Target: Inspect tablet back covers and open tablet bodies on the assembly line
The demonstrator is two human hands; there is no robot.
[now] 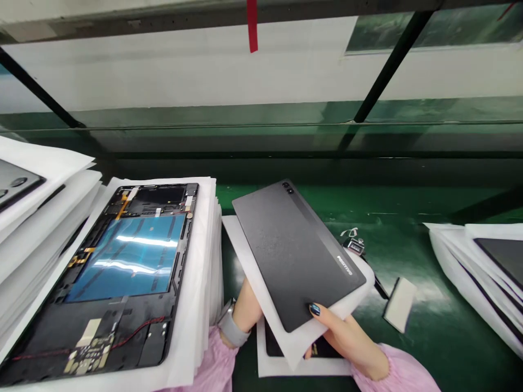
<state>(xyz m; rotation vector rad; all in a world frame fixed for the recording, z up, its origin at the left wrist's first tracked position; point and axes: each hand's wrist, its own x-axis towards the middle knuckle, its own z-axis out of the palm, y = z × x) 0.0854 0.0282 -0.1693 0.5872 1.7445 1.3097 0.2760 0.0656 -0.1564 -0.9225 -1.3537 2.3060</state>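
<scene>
My right hand [347,332] grips the lower right edge of a dark grey tablet back cover [294,256] marked POSITIVO, together with the white foam sheet [281,340] under it. The thumb lies on top; the fingers are mostly hidden below. My left hand [247,310], with a grey-banded watch on its wrist, reaches behind the cover and sheet, which hide its fingers. Beneath them, another dark panel [273,340] lies on a white sheet. On the left, an open tablet [126,261] shows its blue-filmed part, circuit board and red wire.
The opened tablet rests on a tall stack of white sheets [206,272]. Further left stands another layered stack [36,218]. A small buckled strap [354,245] and a pale block [400,305] lie on the green table [433,348]. More sheeted panels [469,256] are at right.
</scene>
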